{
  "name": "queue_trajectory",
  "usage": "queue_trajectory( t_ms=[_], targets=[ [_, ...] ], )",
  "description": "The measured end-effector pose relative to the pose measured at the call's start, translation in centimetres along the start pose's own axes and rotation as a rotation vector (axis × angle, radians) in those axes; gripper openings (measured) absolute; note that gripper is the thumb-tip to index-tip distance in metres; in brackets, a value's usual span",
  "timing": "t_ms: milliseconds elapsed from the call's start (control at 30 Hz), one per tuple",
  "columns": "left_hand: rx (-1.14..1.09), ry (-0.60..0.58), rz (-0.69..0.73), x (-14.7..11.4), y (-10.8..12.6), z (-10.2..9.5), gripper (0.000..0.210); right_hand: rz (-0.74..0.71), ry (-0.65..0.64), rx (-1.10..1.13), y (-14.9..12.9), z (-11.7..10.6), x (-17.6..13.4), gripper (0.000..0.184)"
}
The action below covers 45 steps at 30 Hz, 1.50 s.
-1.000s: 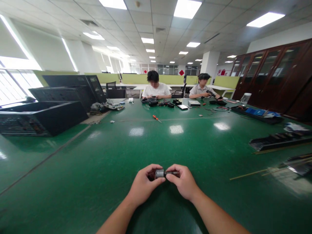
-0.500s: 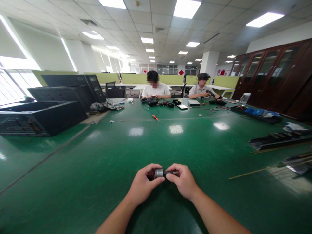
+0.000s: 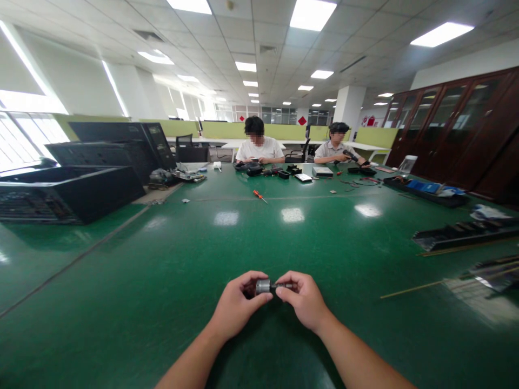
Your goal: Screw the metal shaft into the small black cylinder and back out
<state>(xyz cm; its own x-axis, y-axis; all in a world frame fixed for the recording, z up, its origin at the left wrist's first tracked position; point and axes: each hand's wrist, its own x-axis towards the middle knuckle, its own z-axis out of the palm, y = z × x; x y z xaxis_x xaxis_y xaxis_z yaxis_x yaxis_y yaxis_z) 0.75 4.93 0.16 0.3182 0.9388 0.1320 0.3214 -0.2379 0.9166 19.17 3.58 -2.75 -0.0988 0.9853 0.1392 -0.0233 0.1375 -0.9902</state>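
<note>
Low in the head view, my left hand (image 3: 239, 302) grips a silver metal cylinder (image 3: 263, 286) between thumb and fingers, lying sideways. From its right end comes a dark, ridged shaft (image 3: 279, 286), pinched by the thumb and fingertips of my right hand (image 3: 303, 300). Part of the shaft and the cylinder's left end are hidden behind my fingers, so I cannot tell whether the two parts are joined. Both hands are close together just over the green table (image 3: 194, 243).
An orange screwdriver (image 3: 259, 196) lies ahead. Black computer cases (image 3: 105, 194) stand left; a black channel-shaped part (image 3: 458, 235) and thin rods (image 3: 411, 290) lie right. Two people (image 3: 259, 148) sit opposite behind tools and parts. A black tray (image 3: 425, 192) is at the far right.
My left hand and the cylinder have shifted very slightly left. My right hand stays nearly in place, its pinch unchanged.
</note>
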Motion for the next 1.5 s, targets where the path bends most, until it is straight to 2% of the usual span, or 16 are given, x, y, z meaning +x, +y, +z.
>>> queue_trajectory(
  t_ms=[967, 1500],
  targets=[
    [0.012, -0.035, 0.001, 0.1, -0.1, -0.1, 0.03, 0.001, 0.001, -0.048, -0.3, 0.1, -0.1, 0.01],
    [0.077, -0.036, 0.001, 0.0, 0.8, -0.1, 0.028, 0.0, -0.002, -0.087, -0.4, 0.1, -0.2, 0.01]
  ],
)
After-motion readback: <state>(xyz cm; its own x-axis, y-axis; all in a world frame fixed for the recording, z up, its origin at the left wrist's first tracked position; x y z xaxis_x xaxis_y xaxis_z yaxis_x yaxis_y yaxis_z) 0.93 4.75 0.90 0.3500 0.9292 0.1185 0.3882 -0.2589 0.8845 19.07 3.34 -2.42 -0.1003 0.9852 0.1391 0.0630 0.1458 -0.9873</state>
